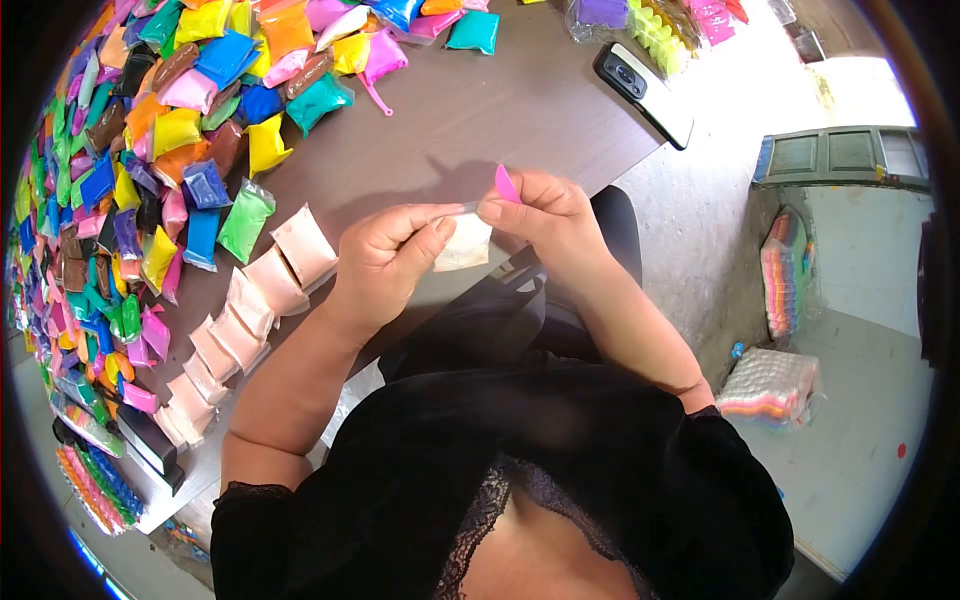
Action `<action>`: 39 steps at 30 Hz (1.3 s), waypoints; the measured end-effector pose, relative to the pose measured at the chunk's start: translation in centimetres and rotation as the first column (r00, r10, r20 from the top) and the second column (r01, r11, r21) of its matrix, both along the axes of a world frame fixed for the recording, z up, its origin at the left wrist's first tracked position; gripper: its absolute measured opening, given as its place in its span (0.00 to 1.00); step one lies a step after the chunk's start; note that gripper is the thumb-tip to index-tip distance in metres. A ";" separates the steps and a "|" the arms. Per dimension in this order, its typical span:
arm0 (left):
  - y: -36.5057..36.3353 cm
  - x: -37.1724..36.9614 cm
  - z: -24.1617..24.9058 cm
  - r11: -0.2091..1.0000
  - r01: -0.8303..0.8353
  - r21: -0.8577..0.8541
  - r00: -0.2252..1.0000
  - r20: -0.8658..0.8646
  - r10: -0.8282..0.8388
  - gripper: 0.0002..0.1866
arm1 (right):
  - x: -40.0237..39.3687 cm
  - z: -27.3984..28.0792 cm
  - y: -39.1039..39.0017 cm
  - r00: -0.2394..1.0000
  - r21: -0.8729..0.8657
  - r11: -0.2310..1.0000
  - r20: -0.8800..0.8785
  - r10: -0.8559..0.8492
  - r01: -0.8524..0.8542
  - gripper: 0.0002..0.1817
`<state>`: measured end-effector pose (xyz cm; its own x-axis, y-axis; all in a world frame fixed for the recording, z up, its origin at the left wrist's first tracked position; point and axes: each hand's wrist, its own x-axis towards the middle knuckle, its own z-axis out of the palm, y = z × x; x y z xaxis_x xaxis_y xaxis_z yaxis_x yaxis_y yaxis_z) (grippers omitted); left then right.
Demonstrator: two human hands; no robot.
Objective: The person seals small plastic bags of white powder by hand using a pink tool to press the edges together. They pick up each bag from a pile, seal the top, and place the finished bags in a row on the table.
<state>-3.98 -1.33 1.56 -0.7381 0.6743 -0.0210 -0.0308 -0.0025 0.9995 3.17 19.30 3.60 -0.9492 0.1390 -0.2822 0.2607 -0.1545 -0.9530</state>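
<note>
A small cream-coloured packet point(463, 246) hangs between my two hands over the table's front edge. My left hand point(388, 258) is closed, pinching the packet's upper left edge between thumb and fingers. My right hand point(548, 215) is closed too, its thumb at the upper right corner of the packet. A pink pointed plastic piece point(507, 185) sticks up from the right hand's fingers; its lower part is hidden. Beside my left forearm lies a row of several pale peach packets point(268, 280), overlapping one another on the table.
Many colourful soft packets point(200, 110) are heaped over the table's point(430, 120) left side. A phone point(640, 92) lies at the right edge, near a clear bag with yellow pieces point(655, 38). Bagged stacks point(768, 388) stand low on the right. A black object point(150, 445) sits at lower left.
</note>
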 end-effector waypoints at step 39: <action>1.5 1.5 1.0 0.884 -0.069 -0.462 0.531 -0.767 -0.360 0.28 | -1.4 -0.1 1.9 0.979 0.771 0.635 -0.153 0.133 0.035 0.08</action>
